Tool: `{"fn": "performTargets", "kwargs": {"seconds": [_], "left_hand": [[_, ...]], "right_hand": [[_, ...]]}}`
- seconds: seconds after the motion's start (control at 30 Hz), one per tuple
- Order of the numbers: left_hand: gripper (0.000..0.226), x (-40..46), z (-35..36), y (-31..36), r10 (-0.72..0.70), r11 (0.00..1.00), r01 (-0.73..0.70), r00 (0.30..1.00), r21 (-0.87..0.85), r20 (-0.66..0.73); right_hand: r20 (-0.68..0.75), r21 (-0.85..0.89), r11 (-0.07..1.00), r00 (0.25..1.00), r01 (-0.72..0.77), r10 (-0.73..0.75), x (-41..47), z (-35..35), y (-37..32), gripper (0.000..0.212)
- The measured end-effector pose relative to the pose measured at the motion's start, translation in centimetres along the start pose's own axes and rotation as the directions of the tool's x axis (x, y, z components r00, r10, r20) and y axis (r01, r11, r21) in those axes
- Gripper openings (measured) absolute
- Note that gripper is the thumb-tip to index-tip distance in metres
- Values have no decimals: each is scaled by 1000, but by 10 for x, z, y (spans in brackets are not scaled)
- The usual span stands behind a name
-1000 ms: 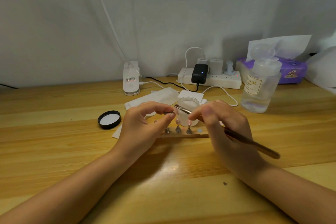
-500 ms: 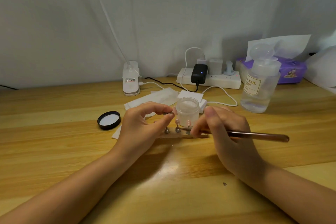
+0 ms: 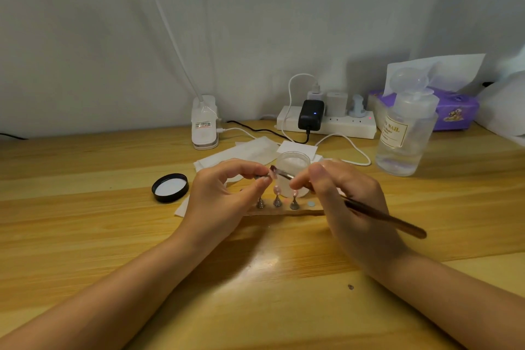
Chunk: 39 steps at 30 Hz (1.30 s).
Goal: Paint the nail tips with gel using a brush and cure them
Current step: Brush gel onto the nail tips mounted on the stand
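My left hand (image 3: 224, 196) pinches a small nail tip on its stand (image 3: 270, 177) between thumb and forefinger, raised above the wooden holder strip (image 3: 284, 211). My right hand (image 3: 349, 204) grips a brown brush (image 3: 380, 216), and its bristle end touches the held nail tip. Up to three metal stands with pink nail tips (image 3: 277, 199) stay on the strip. An open clear gel jar (image 3: 292, 163) stands just behind the hands, partly hidden by them.
The jar's black lid (image 3: 170, 187) lies to the left, inside up. White paper wipes (image 3: 241, 153) lie behind. A small white lamp (image 3: 204, 128), a power strip (image 3: 326, 122), a clear liquid bottle (image 3: 403, 136) and a purple tissue pack (image 3: 454, 113) line the back.
My right hand swung the brush away and down toward the strip, then brought its tip back up onto the nail tip in my left hand. My left hand stayed put.
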<state>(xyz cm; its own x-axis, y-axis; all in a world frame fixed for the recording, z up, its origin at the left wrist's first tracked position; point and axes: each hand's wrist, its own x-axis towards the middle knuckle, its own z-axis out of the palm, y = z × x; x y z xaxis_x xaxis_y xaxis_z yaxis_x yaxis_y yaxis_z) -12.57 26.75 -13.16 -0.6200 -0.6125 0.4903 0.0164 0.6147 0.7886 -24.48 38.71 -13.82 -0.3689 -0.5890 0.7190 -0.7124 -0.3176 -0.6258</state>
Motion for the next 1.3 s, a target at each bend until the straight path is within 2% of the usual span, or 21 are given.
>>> {"fn": "performTargets", "kwargs": {"seconds": [0.17,0.3,0.43,0.63,0.8,0.93,1.1,1.23,1.3], "left_hand": [[14,1,0,-1,-11,1000,11,1000,-4,1],[14,0,0,-1,-5,1000,5,1000,-8,5],[14,1,1,-1,-9,1000,9,1000,-7,-2],[16,1,1,0,2,1000,-2,1000,-7,12],[15,1,0,1,17,1000,-16,1000,-24,21],[14,1,0,1,25,999,-24,1000,-24,19],[16,1,0,2,28,1000,-28,1000,-6,13],[15,1,-1,1,20,1000,-19,1000,-12,18],[17,0,-1,1,16,1000,-16,1000,-10,12]], "right_hand": [[-50,45,999,999,-9,11,-3,-2,1,40],[6,0,1000,1000,-23,23,1,1,1,35],[-43,71,997,998,-39,43,-4,-2,1,44],[15,1,999,999,-37,37,1,1,1,34],[-79,54,998,997,-22,27,-2,-3,2,40],[-15,-28,1000,1000,8,-8,1,1,1,37],[-70,52,999,998,-1,4,-3,-2,2,41],[-10,-22,999,1000,29,-30,0,0,2,36],[-3,20,1000,1000,2,-2,-2,1,3,41]]}}
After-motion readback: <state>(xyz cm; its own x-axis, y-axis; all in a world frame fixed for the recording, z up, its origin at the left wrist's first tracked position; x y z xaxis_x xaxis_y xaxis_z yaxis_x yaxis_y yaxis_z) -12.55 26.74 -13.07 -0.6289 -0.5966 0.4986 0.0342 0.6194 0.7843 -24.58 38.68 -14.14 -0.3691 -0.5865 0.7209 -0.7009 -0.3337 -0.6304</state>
